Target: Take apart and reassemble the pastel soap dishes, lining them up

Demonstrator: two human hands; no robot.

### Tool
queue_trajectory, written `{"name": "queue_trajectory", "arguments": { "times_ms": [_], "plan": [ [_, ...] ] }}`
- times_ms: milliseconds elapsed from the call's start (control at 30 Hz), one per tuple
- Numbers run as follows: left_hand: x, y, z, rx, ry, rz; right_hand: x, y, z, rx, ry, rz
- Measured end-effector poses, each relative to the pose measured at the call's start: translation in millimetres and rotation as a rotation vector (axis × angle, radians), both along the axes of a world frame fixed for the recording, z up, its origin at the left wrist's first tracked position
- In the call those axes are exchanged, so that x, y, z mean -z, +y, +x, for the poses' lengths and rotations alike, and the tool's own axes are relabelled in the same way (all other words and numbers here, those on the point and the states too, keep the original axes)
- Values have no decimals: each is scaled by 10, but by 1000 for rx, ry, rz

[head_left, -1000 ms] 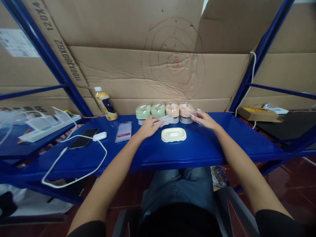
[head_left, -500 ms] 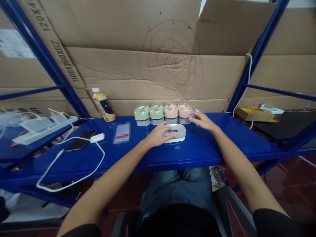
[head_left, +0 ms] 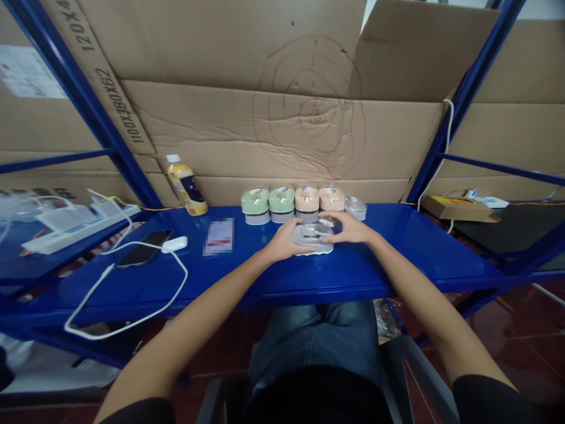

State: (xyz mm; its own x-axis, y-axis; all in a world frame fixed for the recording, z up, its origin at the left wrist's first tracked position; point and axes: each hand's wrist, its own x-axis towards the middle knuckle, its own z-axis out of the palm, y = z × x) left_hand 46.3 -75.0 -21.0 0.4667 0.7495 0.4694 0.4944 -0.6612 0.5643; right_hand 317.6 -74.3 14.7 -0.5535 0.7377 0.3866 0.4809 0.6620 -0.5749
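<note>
On the blue shelf (head_left: 388,265) in front of me lies a cream oval lid with a clear plastic piece (head_left: 312,237) set on top of it. My left hand (head_left: 282,242) grips the left side of this stack, fingers curled on it. My right hand (head_left: 349,228) presses on its right side, fingers closed over the edge. Just behind, against the cardboard, stands a row of small lidded containers: two green (head_left: 268,204) and two peach (head_left: 318,200). A clear one (head_left: 355,207) sits at the row's right end.
A yellow bottle (head_left: 187,185) stands at the back left. A card (head_left: 219,235), a dark phone (head_left: 142,248), a white charger with its cable (head_left: 175,243) and a power strip (head_left: 66,227) lie to the left. A flat brown box (head_left: 459,206) rests on the right shelf.
My left hand carried the clear piece from the row down onto the cream lid. My right hand left the clear container at the row's end and came onto the stack.
</note>
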Motion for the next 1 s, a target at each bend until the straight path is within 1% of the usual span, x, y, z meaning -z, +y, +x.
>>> {"name": "queue_trajectory", "arguments": {
  "times_ms": [133,267,433,633,867,1000],
  "plan": [
    [114,30,52,54,-135,-123,36,-12,-119,-53,-55,43],
    [169,23,93,89,-140,-163,68,-25,-216,-75,-123,105],
    [165,28,78,83,-95,-167,105,-37,-269,-31,-184,107],
    [150,27,61,101,-49,-121,119,-68,-285,13,-211,92],
    [122,12,45,88,-8,-104,129,-92,-304,30,-214,81],
    [101,-6,32,94,24,-119,175,-125,-204,-3,-253,111]
  ]
}}
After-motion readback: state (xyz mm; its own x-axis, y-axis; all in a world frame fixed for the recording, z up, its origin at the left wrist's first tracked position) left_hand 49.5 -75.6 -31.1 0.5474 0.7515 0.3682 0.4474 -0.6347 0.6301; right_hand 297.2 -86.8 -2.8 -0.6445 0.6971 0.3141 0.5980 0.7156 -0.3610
